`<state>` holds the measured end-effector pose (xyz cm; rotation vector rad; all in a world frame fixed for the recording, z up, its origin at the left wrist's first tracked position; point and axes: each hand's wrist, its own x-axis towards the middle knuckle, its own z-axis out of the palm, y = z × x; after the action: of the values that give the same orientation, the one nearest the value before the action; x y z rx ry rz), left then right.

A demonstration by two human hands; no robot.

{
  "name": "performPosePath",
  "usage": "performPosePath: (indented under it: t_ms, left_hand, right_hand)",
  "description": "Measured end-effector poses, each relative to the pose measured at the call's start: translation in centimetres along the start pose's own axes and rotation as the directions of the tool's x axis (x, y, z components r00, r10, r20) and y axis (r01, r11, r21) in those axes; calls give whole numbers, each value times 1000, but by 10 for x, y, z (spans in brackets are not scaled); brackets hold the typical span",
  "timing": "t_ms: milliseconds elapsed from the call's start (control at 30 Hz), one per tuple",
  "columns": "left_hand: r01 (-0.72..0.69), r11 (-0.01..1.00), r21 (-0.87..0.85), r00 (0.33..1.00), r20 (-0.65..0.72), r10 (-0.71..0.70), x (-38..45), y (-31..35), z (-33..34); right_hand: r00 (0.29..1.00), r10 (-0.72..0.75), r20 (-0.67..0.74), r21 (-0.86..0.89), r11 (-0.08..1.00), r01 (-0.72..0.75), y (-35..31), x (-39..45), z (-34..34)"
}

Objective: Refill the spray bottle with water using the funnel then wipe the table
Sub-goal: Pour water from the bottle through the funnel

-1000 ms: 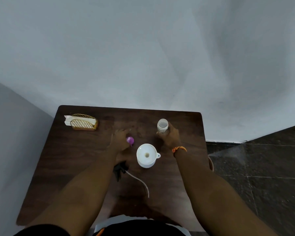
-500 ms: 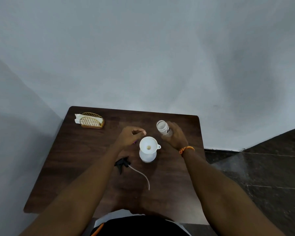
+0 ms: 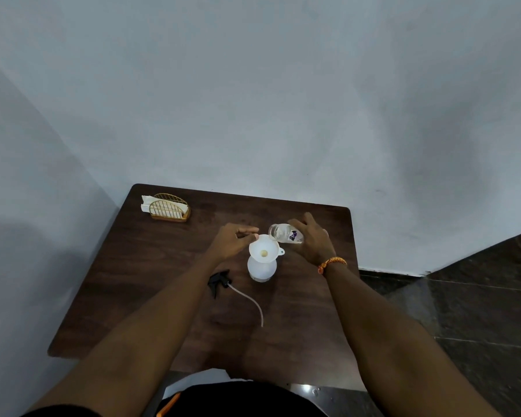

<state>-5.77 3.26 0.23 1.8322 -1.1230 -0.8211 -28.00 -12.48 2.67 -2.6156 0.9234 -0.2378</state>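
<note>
Since a moment ago the right hand [image 3: 312, 240] has tipped the small clear bottle [image 3: 285, 233] further over, so its open mouth is now lying just beside the far right rim of the funnel [image 3: 263, 251], and the left hand [image 3: 233, 240] has closed in on the funnel's left rim.

The dark wooden counter [image 3: 151, 284] is standing against a pale wall, with dark floor tiles showing past its right edge. Both bare forearms are reaching in from the near edge toward the middle. The right hand's fingers [image 3: 298, 221] are clamped around the clear bottle, holding it nearly on its side; an orange bracelet [image 3: 331, 263] is sitting on that wrist. The left hand's fingers [image 3: 248, 230] are drawn together at the funnel's rim, touching or nearly touching it; whether they are pinching it I cannot tell.

A gold wire napkin holder [image 3: 169, 207] with white napkins is sitting near the far left corner. The white spray bottle [image 3: 261, 267] is standing upright at the middle of the counter with the white funnel seated in its neck. The black spray head [image 3: 218, 281], unscrewed, is lying on the counter just left of the spray bottle, its thin tube [image 3: 250, 302] curving toward the near edge.
</note>
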Motion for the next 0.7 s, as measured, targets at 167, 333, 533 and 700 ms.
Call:
performPosePath:
  t_ms: [167, 333, 533, 700]
  left_hand:
    - [-33, 999, 2, 999, -4, 33, -4, 0, 4]
    - [-50, 999, 18, 999, -11, 51, -7, 1, 8]
    - [-62, 995, 73, 998, -11, 63, -8, -2, 8]
    - [-74, 993, 91, 997, -9, 75, -8, -2, 8]
  right_hand:
    - [1000, -5, 26, -80, 997, 7, -5, -6, 0]
    - [1000, -3, -6, -102, 995, 3, -4, -8, -1]
    - [1000, 8, -1, -156, 988, -8, -6, -12, -3]
    - [1000, 9, -1, -180, 984, -9, -5, -15, -3]
